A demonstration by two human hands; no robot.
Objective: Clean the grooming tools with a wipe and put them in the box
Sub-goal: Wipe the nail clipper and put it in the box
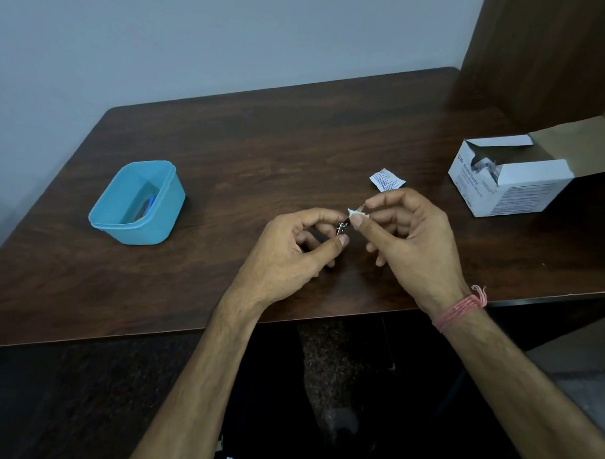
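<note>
Steel tool: a small metal grooming tool [342, 225], likely a nail clipper though too small to be sure, is held at frame centre, just above the counter's near half.
Left hand: the left hand [295, 250] pinches the tool's left end between thumb and curled fingers.
Right hand: the right hand [407, 232] pinches a small white wipe [354, 213] against the tool's upper right end, thumb under, forefinger over.
Step in hand: by my reading, the tool is being wiped and is not yet ready for the box.
Doing it well: keep the left pinch firm and low on the tool so the wipe can run its whole length; turn the tool to reach both faces and any hinge; the wipe is tiny, so it may slip off the metal.
Near edge: the counter [222, 146] ends just under the wrists at lower centre; a dropped tool could fall past it to the dark floor.
Open room: bare wood lies between the hands and the blue box [137, 204] at centre left, which stands open with blue items inside, well apart from the hands.
Right side: a torn sachet [387, 180] lies just beyond the right hand; the white carton [508, 177] stands at the right, near the counter's far right.
Far edge: the counter meets the wall at upper centre.
</note>
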